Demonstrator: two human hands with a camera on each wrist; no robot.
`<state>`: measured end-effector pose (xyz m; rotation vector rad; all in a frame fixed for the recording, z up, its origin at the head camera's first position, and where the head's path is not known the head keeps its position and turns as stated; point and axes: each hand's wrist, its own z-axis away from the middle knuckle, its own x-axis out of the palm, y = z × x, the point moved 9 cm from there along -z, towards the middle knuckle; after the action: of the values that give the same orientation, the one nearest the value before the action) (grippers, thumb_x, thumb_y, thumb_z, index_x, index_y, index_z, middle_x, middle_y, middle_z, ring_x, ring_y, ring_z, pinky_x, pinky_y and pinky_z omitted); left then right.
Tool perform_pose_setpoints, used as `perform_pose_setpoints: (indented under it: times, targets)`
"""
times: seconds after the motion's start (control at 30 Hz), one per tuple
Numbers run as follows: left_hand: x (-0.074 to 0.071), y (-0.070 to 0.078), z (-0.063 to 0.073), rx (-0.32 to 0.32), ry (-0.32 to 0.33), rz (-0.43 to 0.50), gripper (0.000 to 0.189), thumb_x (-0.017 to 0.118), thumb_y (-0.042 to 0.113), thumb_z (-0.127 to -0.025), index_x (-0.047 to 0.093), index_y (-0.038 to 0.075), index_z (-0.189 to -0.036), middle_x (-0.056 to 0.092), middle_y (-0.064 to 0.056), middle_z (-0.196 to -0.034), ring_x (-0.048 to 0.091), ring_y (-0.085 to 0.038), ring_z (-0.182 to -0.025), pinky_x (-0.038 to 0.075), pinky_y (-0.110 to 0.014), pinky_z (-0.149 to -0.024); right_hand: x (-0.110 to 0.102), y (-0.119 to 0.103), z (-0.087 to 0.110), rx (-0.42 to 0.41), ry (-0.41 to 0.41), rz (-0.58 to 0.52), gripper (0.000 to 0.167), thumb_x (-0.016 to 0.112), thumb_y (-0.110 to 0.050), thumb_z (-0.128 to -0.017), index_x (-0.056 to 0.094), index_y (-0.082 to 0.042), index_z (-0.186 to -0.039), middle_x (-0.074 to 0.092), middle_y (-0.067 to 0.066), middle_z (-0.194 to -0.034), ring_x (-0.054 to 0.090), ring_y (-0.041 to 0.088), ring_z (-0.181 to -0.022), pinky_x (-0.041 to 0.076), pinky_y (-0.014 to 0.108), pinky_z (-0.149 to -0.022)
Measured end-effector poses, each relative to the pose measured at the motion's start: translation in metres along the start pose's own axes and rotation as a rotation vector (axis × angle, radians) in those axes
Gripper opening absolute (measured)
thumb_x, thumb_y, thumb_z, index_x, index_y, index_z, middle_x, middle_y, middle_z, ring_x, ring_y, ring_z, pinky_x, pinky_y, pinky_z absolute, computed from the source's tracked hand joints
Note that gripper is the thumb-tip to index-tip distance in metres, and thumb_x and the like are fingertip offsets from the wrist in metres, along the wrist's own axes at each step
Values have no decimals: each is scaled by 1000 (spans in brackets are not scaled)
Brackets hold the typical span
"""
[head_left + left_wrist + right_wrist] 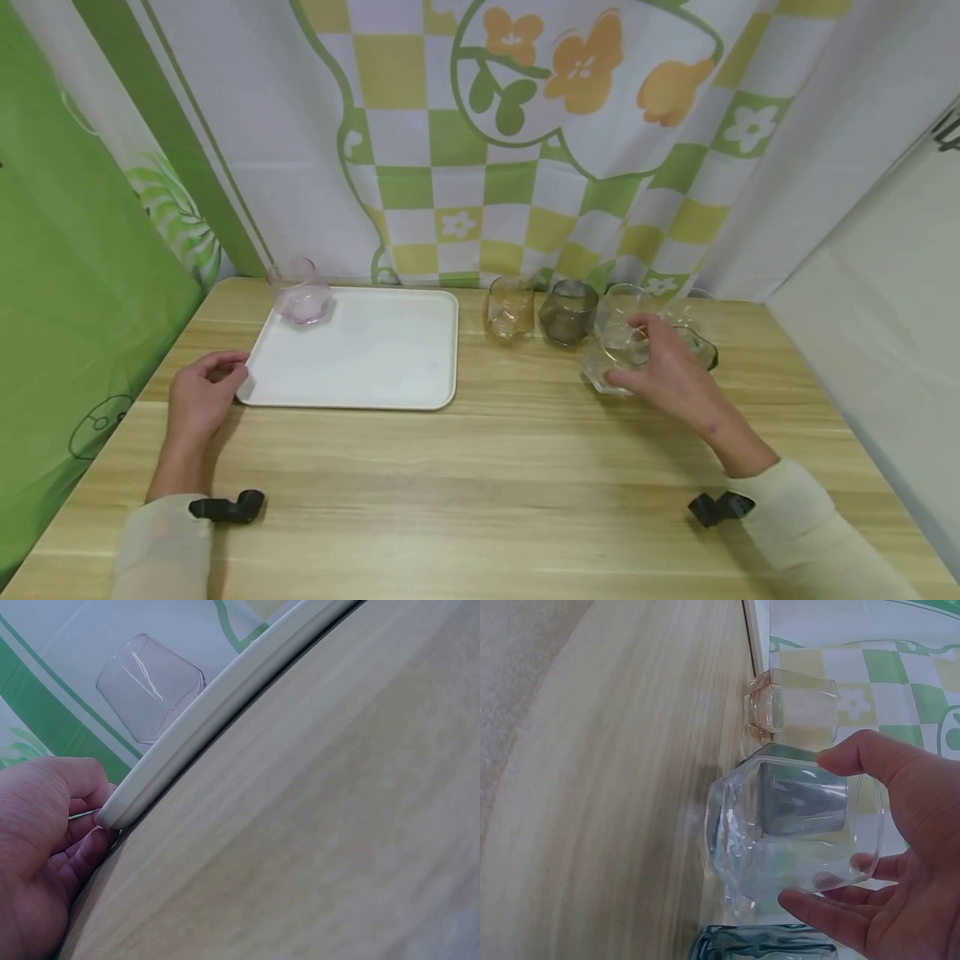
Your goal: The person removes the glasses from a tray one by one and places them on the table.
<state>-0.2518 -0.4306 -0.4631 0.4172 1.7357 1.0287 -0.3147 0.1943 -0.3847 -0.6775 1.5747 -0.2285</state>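
My right hand (671, 375) grips a clear faceted glass (735, 817) around its upper part, thumb on one side and fingers on the other. In the head view that glass stands in front of another clear glass (626, 298). At the far left, my left hand (202, 392) pinches the near left corner of a white rectangular tray (352, 407). The left wrist view has its fingertips right at the tray's rim (217, 705). A pink-tinted glass (306, 307) stands upright on the tray's back left corner.
An amber glass (510, 310) and a smoky grey glass (568, 315) stand along the table's back edge, right of the tray. Behind my right hand is a dark-rimmed bluish glass (703, 350), partly hidden. A patterned curtain (465, 183) hangs behind the wooden table (480, 500).
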Motion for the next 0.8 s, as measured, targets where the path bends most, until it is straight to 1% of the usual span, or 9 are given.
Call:
perform_pose_setpoints:
  times: [0.2, 0.37, 0.6, 0.8]
  targets:
    - [0, -1, 0, -2, -3, 7, 31, 63, 14, -99, 70, -3, -125, 65, -8, -104, 54, -11, -85, 44, -18, -67, 1, 0, -1, 20, -35, 25, 88, 84, -37, -83, 39, 6, -145, 50, 30, -131, 52, 46, -117, 45, 63, -93]
    - [0, -1, 0, 3, -1, 12, 31, 63, 12, -98, 70, -3, -124, 66, -7, -103, 54, -11, -85, 44, -18, -67, 1, -1, -1, 18, -45, 39, 87, 84, -36, -84, 38, 7, -145, 51, 31, -129, 53, 47, -115, 45, 64, -92]
    - [0, 0, 1, 1, -4, 9, 31, 62, 12, -99, 69, -3, -125, 66, -10, -106, 54, -11, -86, 44, -17, -68, 1, -1, -1, 16, -57, 51, 87, 83, -34, -85, 37, 8, -145, 53, 32, -126, 55, 47, -114, 47, 63, -90]
    - [0, 1, 1, -4, -8, 10, 32, 62, 13, -99, 69, -3, -125, 66, -10, -107, 53, -10, -86, 44, -17, -68, 1, -2, 0, 16, -75, 49, 90, 83, -35, -87, 34, 8, -149, 52, 34, -130, 54, 49, -116, 47, 65, -91]
